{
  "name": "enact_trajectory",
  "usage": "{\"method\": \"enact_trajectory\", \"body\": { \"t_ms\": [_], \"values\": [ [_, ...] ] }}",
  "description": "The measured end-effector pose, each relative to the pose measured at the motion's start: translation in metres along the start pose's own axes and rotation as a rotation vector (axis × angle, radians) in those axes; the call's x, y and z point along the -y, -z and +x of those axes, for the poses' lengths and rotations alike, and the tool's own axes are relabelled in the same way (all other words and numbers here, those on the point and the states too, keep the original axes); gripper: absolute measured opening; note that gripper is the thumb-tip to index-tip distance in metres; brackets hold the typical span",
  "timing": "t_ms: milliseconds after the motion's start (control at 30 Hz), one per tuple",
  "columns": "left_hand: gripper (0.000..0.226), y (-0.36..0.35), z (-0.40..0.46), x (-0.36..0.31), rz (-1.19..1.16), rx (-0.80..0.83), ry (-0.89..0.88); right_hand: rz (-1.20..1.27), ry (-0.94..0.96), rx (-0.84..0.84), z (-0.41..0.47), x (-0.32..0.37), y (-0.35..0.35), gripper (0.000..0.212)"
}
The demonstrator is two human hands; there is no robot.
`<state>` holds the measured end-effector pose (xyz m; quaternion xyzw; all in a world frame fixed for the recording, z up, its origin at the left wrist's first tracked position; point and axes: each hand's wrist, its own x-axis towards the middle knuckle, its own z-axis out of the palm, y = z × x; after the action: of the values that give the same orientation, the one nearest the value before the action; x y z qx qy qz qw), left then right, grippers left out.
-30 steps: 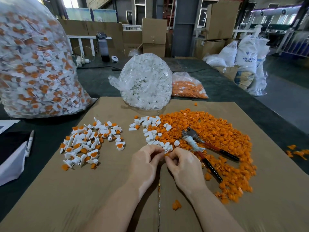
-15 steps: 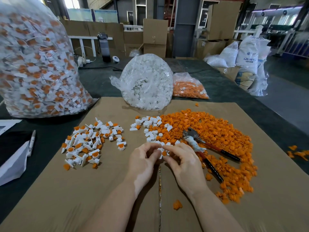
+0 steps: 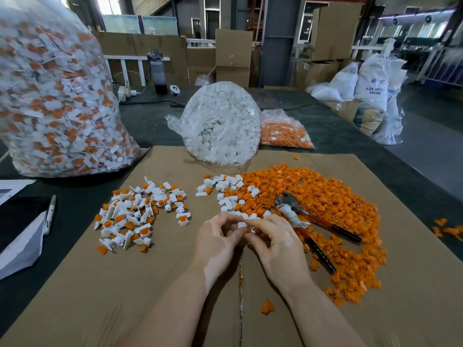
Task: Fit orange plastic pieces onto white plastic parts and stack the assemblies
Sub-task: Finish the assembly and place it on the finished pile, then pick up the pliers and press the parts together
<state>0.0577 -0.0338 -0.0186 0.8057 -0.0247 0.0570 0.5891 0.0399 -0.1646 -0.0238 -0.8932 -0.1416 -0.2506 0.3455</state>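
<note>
- Head view, far left: a big clear plastic bag of assembled white-and-orange pieces [image 3: 55, 101] stands on the dark table [image 3: 150, 126], and below it lie a white marker pen [image 3: 50, 214] and a white folded sheet [image 3: 20, 244].
- On the brown cardboard sheet [image 3: 100, 296], left of the hands, lies a loose pile of finished white parts with orange inserts [image 3: 137, 211], scattered rather than neatly stacked.
- Behind the cardboard's far edge stands a rounded clear bag of white plastic parts [image 3: 220, 123], with a flatter clear bag of orange plastic pieces [image 3: 283, 132] just beside it on the right.
- A small cluster of loose white plastic parts [image 3: 225, 190] lies between the finished pile and the orange heap, touching the heap's left edge.
- Left hand [image 3: 215, 244] has its fingers curled, thumb and fingertips pinching a small white plastic part [image 3: 241, 224] at the centre.
- Right hand [image 3: 278, 244] meets it there, fingers curled and pinching a small orange plastic piece [image 3: 248, 229] against the white part; how far it is seated I cannot tell.
- A single orange piece [image 3: 267, 307] lies on the cardboard between the 2 forearms.
- A wide heap of loose orange plastic pieces [image 3: 325, 196] spreads right of the hands, and red-and-black handled metal pliers [image 3: 308, 216] lie on it.
- A few stray orange bits [image 3: 448, 229] sit at the far right edge.
</note>
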Motion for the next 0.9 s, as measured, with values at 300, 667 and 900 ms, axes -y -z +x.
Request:
{"method": "enact_trajectory", "body": {
  "t_ms": [300,667,900],
  "values": [
    [0.015,-0.001,0.003,-0.002,-0.202,-0.046,0.101,-0.47,-0.485,-0.045,0.01,-0.008,0.022,0.042],
    [0.013,0.0,0.008,-0.004,-0.288,-0.059,0.181,-0.705,-0.64,0.319,0.032,-0.016,0.055,0.044],
    [0.014,0.003,0.01,-0.01,-0.614,-0.075,0.305,-0.222,-0.499,0.471,0.035,0.016,0.06,0.025]
  ]
}}
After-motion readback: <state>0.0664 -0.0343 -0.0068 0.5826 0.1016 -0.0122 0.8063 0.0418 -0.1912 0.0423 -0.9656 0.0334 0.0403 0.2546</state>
